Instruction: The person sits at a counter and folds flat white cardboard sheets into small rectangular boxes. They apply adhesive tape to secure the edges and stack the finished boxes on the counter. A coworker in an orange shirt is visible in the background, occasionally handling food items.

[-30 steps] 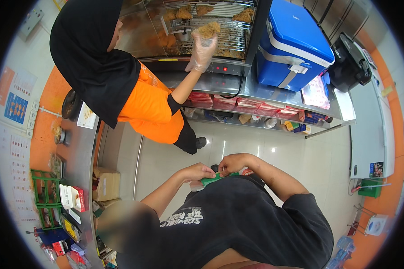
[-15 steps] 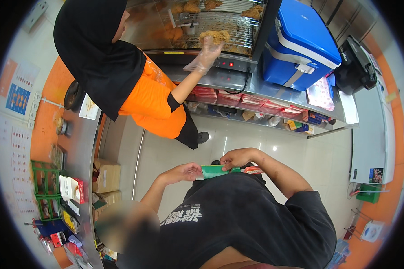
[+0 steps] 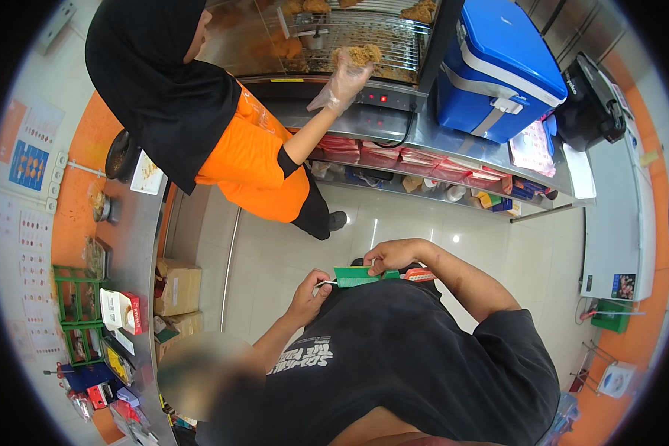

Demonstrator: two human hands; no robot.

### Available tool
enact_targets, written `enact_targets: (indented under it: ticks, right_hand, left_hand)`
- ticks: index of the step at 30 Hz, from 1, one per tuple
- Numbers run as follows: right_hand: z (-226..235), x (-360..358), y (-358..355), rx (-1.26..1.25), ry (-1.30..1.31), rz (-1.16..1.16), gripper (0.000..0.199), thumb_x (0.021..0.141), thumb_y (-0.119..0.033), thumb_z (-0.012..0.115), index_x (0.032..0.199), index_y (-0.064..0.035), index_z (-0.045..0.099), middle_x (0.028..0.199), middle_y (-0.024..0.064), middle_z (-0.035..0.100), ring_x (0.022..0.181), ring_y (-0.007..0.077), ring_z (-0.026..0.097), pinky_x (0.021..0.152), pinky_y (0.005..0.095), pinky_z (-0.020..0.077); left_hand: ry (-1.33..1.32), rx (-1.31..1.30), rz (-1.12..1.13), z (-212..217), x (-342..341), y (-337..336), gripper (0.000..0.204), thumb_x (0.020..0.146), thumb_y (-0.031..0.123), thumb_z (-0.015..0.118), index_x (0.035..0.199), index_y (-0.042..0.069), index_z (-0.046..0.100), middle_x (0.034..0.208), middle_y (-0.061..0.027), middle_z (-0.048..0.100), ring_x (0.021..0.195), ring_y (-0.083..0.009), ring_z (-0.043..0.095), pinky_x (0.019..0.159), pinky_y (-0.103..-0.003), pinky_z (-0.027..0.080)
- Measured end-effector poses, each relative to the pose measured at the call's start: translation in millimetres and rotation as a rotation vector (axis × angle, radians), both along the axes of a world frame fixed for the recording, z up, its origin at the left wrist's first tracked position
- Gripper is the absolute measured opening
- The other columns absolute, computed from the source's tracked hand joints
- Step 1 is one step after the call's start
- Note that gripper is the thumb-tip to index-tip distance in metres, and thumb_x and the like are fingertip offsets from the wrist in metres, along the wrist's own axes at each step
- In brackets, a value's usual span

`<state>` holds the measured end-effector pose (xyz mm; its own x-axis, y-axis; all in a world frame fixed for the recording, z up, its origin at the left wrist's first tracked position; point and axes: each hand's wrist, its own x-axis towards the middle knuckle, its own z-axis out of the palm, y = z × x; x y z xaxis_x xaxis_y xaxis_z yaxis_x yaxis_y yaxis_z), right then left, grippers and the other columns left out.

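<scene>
Just in front of my black shirt, my right hand (image 3: 394, 255) is closed on a flat green packet-like thing (image 3: 357, 276); its exact kind cannot be told. At the left end of this green thing, my left hand (image 3: 308, 299) pinches a thin pale strip (image 3: 324, 282). A red piece with white marks (image 3: 418, 274) shows beside my right wrist, partly behind my shirt. Across the aisle, a co-worker in an orange shirt (image 3: 253, 178) holds a piece of fried chicken (image 3: 358, 55) in a gloved hand (image 3: 342, 83), by a display warmer (image 3: 327, 37).
A blue cooler box (image 3: 498, 67) stands on the steel counter, with red packets (image 3: 416, 157) on the shelf below. Along the left runs another steel counter (image 3: 137, 245) with a carton (image 3: 120, 311) and green baskets (image 3: 74, 297). Cardboard boxes (image 3: 177, 288) sit under it. A white chest freezer (image 3: 609, 230) is at the right.
My left hand has turned and closed to a pinch on the pale strip. The green thing has tilted and risen slightly. The co-worker's gloved hand has shifted slightly right.
</scene>
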<state>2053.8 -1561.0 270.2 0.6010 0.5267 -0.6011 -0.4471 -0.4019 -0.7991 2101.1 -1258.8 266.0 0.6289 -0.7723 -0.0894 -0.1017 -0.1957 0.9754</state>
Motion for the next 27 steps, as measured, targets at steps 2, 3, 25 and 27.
enact_targets:
  ticks: [2,3,25,27]
  right_hand:
    - [0,-1,0,-0.009,-0.005,0.001,0.026,0.095,-0.029,0.064,0.109,-0.0070,0.065,0.092,0.0042,0.068,0.088,0.0161,0.059,0.081,0.0331,0.0446]
    - [2,-2,1,-0.015,-0.010,-0.005,0.026,0.095,-0.029,0.064,0.109,-0.0072,0.065,0.092,0.0043,0.068,0.088,0.0162,0.059,0.081,0.0331,0.0447]
    - [44,-23,11,-0.235,-0.146,0.000,0.034,0.095,-0.034,0.059,0.115,-0.0068,0.062,0.103,0.0147,0.069,0.098,0.0315,0.064,0.085,0.0426,0.0473]
    - [52,-22,12,-0.255,-0.145,0.014,0.035,0.095,-0.034,0.059,0.116,-0.0068,0.062,0.104,0.0151,0.069,0.100,0.0320,0.064,0.086,0.0429,0.0474]
  left_hand:
    - [-0.014,-0.012,0.060,2,-5,-4,0.030,0.100,0.032,0.058,0.099,0.003,0.055,0.093,-0.0079,0.057,0.091,-0.0181,0.056,0.086,-0.031,0.045]
    - [-0.022,-0.018,0.091,3,-6,-5,0.029,0.100,0.032,0.059,0.097,0.003,0.055,0.091,-0.0077,0.057,0.089,-0.0179,0.055,0.084,-0.031,0.045]
    - [0.161,0.424,-0.408,74,41,-14,0.027,0.094,0.030,0.065,0.101,0.005,0.070,0.096,-0.0044,0.068,0.089,-0.0177,0.063,0.083,-0.034,0.050]
    - [-0.085,0.400,-0.450,82,38,-18,0.025,0.093,0.027,0.068,0.100,0.004,0.070,0.096,-0.0068,0.069,0.087,-0.0198,0.064,0.082,-0.035,0.051]
